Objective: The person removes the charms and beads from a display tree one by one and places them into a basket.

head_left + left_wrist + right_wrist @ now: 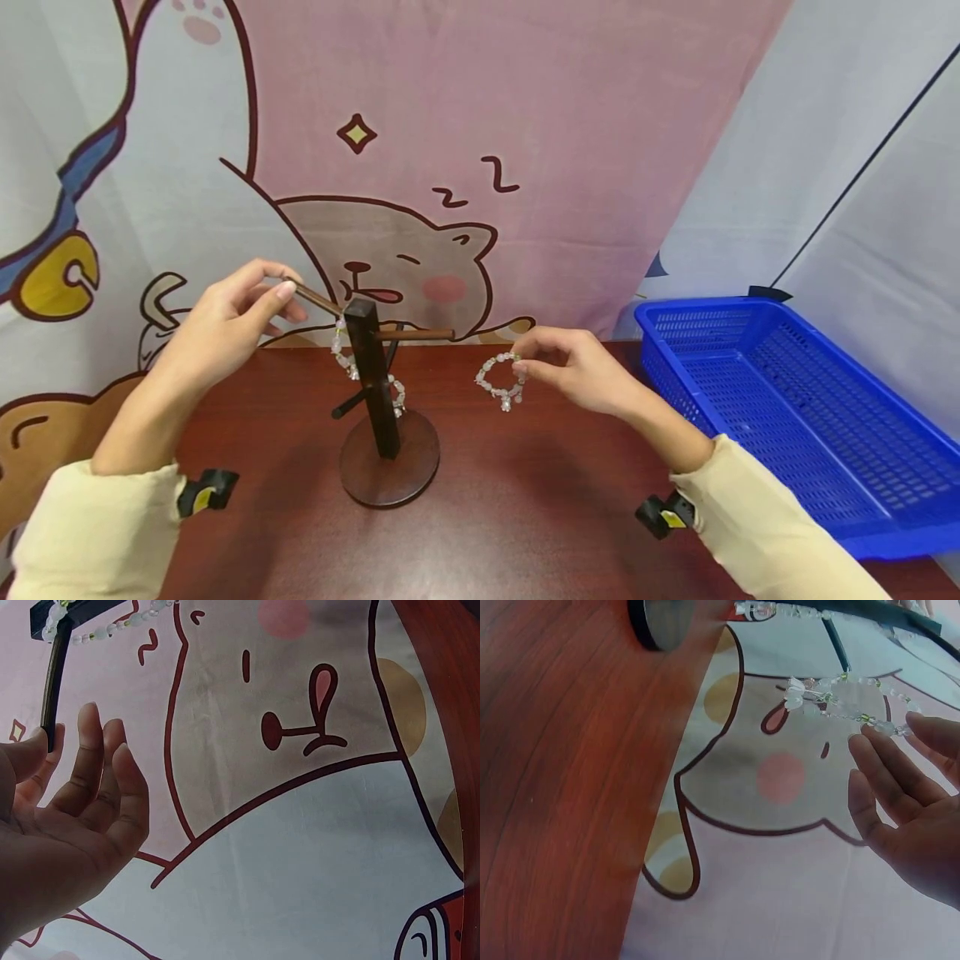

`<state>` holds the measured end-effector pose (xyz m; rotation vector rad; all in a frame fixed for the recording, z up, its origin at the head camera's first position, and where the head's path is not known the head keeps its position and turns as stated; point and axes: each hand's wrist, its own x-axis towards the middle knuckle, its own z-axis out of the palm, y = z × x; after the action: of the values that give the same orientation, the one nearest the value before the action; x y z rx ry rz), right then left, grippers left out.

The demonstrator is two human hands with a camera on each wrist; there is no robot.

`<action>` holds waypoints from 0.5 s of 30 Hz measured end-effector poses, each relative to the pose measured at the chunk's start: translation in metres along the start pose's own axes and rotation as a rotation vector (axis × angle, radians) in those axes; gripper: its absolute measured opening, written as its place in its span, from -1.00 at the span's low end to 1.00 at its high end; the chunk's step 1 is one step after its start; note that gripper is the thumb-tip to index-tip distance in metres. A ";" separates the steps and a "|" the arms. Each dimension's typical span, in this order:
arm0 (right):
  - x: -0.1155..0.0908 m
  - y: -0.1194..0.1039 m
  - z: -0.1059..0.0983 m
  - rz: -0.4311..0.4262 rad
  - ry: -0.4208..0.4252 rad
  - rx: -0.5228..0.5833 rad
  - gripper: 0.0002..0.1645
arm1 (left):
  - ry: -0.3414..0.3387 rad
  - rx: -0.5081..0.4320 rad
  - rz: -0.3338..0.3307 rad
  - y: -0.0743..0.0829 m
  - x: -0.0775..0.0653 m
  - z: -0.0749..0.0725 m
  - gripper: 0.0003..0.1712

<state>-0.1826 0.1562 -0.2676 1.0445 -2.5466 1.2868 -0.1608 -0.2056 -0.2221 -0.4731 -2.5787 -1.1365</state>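
Note:
A dark wooden stand [372, 383] with several side pegs rises from a round base [390, 479]. My left hand [243, 312] pinches the end of its upper left peg [315, 296] between thumb and fingers. From that peg, close to the post, hangs a pale beaded bracelet [343, 354]. Another bracelet [398, 396] hangs lower, partly hidden behind the post. To the right of the stand, my right hand [573, 367] pinches a beaded bracelet [495, 390] with a flower-like charm, held above the table. In the right wrist view this bracelet [866, 718] spreads as a loop from the fingertips.
A blue plastic basket [678, 383] stands on the right side of the reddish-brown table [540, 517]. Behind the table hangs a cloth [585, 167] printed with cartoon animals. The stand's upper right peg [416, 335] points toward the right hand.

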 end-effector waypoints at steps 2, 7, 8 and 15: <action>-0.002 0.002 -0.005 0.008 0.008 -0.005 -0.92 | -0.001 0.002 -0.003 0.000 0.000 0.000 -0.74; -0.007 0.008 -0.020 0.031 0.040 -0.005 -0.90 | 0.001 0.005 -0.006 0.000 0.000 0.000 -0.74; -0.008 0.009 -0.023 0.032 0.048 -0.009 -0.91 | 0.000 0.004 -0.010 0.000 0.000 0.000 -0.74; -0.016 0.018 -0.043 0.063 0.089 -0.048 -0.91 | -0.010 -0.008 -0.029 0.001 0.000 0.000 -0.74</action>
<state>-0.1899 0.2043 -0.2581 0.8840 -2.5496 1.2503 -0.1603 -0.2056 -0.2215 -0.4465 -2.5986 -1.1573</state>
